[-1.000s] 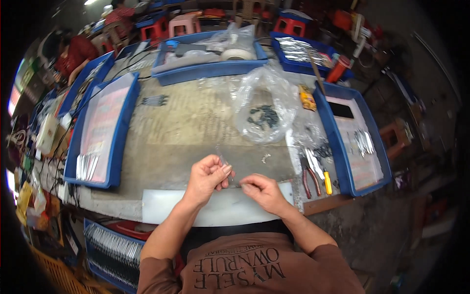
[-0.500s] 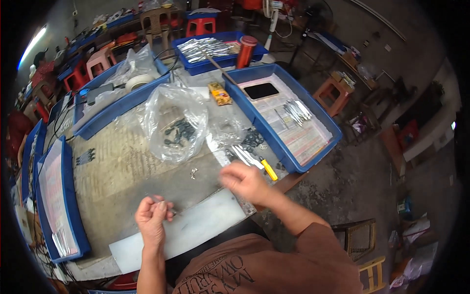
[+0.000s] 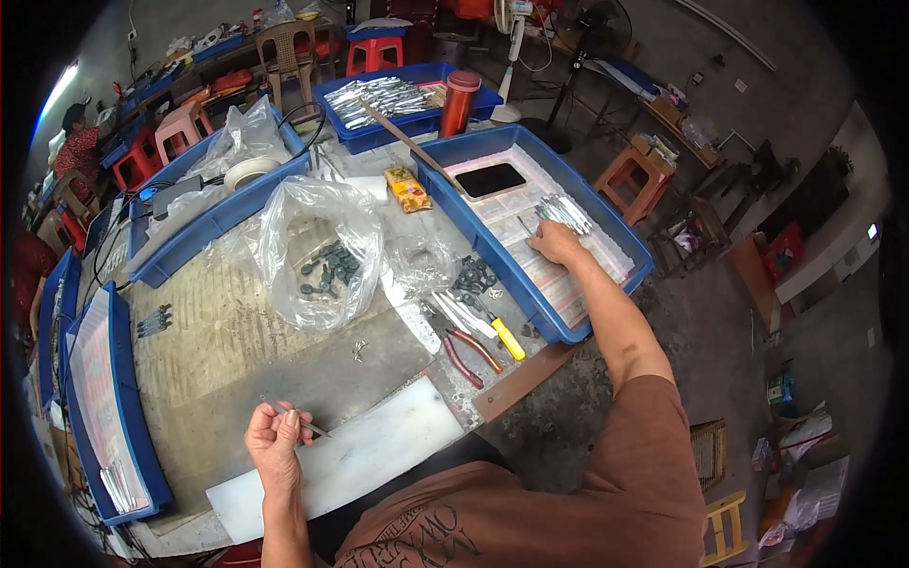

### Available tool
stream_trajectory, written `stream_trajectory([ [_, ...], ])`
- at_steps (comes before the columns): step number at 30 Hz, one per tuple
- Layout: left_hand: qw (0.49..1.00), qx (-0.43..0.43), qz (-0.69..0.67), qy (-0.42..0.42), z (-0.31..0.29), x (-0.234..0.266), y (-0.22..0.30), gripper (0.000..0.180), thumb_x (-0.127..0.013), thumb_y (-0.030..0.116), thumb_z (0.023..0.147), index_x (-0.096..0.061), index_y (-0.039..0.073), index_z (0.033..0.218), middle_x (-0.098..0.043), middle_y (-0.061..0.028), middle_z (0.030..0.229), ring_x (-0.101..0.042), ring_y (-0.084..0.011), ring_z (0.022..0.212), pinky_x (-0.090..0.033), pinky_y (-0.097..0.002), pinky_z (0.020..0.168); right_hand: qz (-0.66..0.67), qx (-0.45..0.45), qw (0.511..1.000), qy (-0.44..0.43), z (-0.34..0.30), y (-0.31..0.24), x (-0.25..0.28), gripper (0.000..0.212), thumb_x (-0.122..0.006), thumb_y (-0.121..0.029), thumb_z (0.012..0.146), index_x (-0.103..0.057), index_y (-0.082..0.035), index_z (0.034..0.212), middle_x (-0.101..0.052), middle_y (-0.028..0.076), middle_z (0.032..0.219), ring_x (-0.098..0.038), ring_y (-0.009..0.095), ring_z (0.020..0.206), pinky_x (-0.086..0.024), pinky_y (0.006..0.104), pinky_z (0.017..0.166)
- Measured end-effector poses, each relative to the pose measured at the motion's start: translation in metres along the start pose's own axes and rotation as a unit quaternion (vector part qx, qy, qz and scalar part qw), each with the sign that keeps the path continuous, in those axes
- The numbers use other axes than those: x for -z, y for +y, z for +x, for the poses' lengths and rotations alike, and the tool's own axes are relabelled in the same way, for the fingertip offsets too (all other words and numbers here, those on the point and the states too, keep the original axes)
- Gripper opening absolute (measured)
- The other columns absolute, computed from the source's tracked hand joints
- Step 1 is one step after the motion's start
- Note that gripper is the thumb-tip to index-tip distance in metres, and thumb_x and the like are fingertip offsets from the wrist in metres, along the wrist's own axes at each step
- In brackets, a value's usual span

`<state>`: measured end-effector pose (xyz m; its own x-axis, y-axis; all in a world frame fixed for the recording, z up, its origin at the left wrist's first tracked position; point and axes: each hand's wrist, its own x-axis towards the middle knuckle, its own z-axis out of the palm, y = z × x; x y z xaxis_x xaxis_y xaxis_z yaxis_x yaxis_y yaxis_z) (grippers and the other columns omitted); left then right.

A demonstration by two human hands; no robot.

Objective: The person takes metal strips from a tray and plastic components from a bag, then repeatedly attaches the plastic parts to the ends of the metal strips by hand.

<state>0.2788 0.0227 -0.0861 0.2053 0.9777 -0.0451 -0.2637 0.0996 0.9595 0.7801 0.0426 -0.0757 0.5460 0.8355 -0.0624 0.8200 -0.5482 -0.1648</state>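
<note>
My left hand (image 3: 275, 443) is closed, thumb against fingers, on a slim grey metal piece (image 3: 312, 429) whose pointed end sticks out to the right above the white board (image 3: 346, 454). Over on the right, my right hand (image 3: 557, 243) reaches into a blue tray (image 3: 568, 328) lined with paper. Its fingers are pinched together at the tray's paper, and what they hold, if anything, is hidden. Just beyond that hand lies a bunch of slim silver metal pieces (image 3: 566, 213). A phone (image 3: 490, 180) rests in the same tray.
A clear plastic bag (image 3: 322, 213) holds small dark parts. Pliers (image 3: 464, 369), a yellow-handled screwdriver (image 3: 508, 339) and tiny metal bits (image 3: 359, 351) lie on the table. A red canister (image 3: 459, 104) stands by a tray of silver pieces (image 3: 379, 99). Another blue tray (image 3: 133, 407) borders the left.
My right hand has moved from above the table, away and to the right, into the blue tray. The pliers it covered now show. My left hand keeps its metal piece.
</note>
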Motion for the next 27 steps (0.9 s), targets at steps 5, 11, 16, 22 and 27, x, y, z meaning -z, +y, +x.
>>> stream_trajectory([
  [5, 1.0, -0.009, 0.008, -0.002, 0.0, 0.001, -0.005, 0.008, -0.058, 0.009, 0.083, -0.051, 0.005, 0.085, -0.059, -0.0092, 0.072, -0.052, -0.01, 0.052, -0.043, -0.0204, 0.045, -0.009, 0.027, 0.999, -0.03, 0.005, -0.002, -0.001, 0.027, -0.059, -0.021, 0.073, -0.064, 0.002, 0.086, -0.062, 0.022, 0.091, -0.059, 0.033, 0.09, -0.046, 0.0401, 0.079],
  [11, 1.0, -0.012, 0.015, -0.005, -0.005, 0.001, -0.004, 0.008, -0.057, 0.01, 0.084, -0.051, 0.005, 0.086, -0.059, -0.009, 0.072, -0.052, -0.0099, 0.052, -0.042, -0.0204, 0.045, -0.022, 0.021, 0.998, -0.057, 0.001, -0.006, 0.006, 0.027, -0.057, -0.015, 0.068, -0.063, 0.004, 0.087, -0.061, 0.024, 0.089, -0.06, 0.036, 0.087, -0.046, 0.0392, 0.079],
  [16, 1.0, -0.011, -0.004, -0.003, -0.012, 0.001, -0.002, 0.008, -0.059, 0.009, 0.083, -0.052, 0.005, 0.084, -0.06, -0.0088, 0.072, -0.052, -0.0103, 0.053, -0.043, -0.0209, 0.048, 0.016, -0.025, 0.998, -0.058, 0.001, -0.006, 0.004, 0.031, -0.059, -0.015, 0.066, -0.063, 0.007, 0.088, -0.06, 0.026, 0.09, -0.06, 0.036, 0.087, -0.046, 0.0385, 0.079],
  [22, 1.0, -0.01, -0.014, 0.004, -0.018, 0.001, -0.002, 0.008, -0.059, 0.008, 0.082, -0.052, 0.005, 0.083, -0.059, -0.0087, 0.072, -0.054, -0.0109, 0.055, -0.044, -0.0216, 0.048, -0.017, -0.001, 1.0, -0.025, -0.009, -0.013, 0.012, 0.031, -0.06, -0.015, 0.064, -0.063, 0.005, 0.086, -0.061, 0.025, 0.088, -0.06, 0.037, 0.086, -0.047, 0.0385, 0.078],
  [27, 1.0, -0.004, -0.023, -0.007, -0.018, -0.004, -0.004, 0.009, -0.06, 0.009, 0.082, -0.051, 0.005, 0.081, -0.059, -0.0085, 0.073, -0.054, -0.0117, 0.056, -0.044, -0.0216, 0.049, 0.197, 0.061, 0.977, 0.056, -0.027, -0.013, 0.026, 0.015, -0.061, -0.012, 0.064, -0.06, 0.001, 0.072, -0.061, 0.013, 0.069, -0.059, 0.022, 0.065, -0.046, 0.0302, 0.062],
])
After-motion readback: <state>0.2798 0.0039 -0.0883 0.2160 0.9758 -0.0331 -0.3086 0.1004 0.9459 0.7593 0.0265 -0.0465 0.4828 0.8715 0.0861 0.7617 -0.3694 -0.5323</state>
